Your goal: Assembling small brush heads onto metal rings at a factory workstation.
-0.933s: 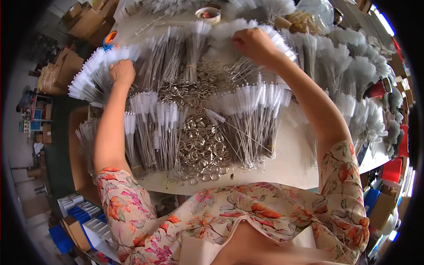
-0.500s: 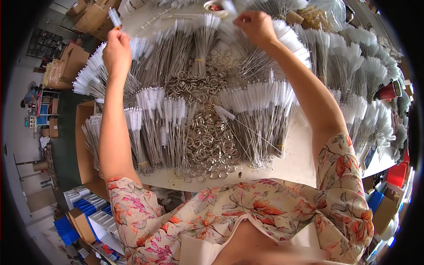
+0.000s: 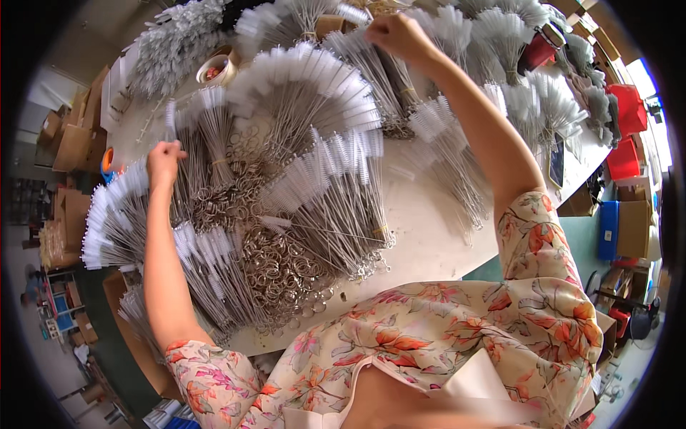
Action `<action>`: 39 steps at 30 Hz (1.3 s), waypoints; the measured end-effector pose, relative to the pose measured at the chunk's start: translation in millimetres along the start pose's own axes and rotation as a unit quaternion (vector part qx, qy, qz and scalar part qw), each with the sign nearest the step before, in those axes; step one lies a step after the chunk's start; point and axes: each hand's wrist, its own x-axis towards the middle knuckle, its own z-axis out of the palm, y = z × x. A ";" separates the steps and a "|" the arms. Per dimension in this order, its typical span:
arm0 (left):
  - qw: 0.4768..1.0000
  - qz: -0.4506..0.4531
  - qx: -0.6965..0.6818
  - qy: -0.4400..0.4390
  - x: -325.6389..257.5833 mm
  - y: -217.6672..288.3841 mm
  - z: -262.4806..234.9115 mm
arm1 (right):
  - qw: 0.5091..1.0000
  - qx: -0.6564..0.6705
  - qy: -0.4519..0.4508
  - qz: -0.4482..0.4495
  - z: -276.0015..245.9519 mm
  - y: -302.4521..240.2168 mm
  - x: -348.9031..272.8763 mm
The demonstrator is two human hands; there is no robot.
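Single view, head-mounted: we look steeply down from above our own chest, facing forward over the white table (image 3: 429,243), close enough that our floral sleeves fill the lower frame. Fisheye bending curves the table edge; a dark rim rings the picture. Floor and cardboard boxes (image 3: 71,136) show at left, crates at right. No second view overlaps.

Both hands (image 3: 163,159) (image 3: 400,36) gripping wire brushes (image 3: 321,136) — white table (image 3: 421,236).
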 end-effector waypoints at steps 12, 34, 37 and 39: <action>0.912 -0.050 -0.406 0.002 -178.2 109.2 -60.8 | 0.979 -0.141 -0.095 0.111 22.3 -18.5 -3.5; 0.846 -0.193 -0.496 0.031 -319.7 70.7 -41.0 | 0.974 -0.160 -0.020 0.158 -45.7 137.5 22.7; 0.854 -0.165 -0.493 0.031 -313.8 75.9 -31.7 | 0.985 -0.080 -0.044 0.147 -64.7 138.8 19.9; 0.881 -0.148 -0.450 -0.002 -308.4 84.4 -33.4 | 0.979 -0.151 0.091 0.097 -82.8 122.0 15.6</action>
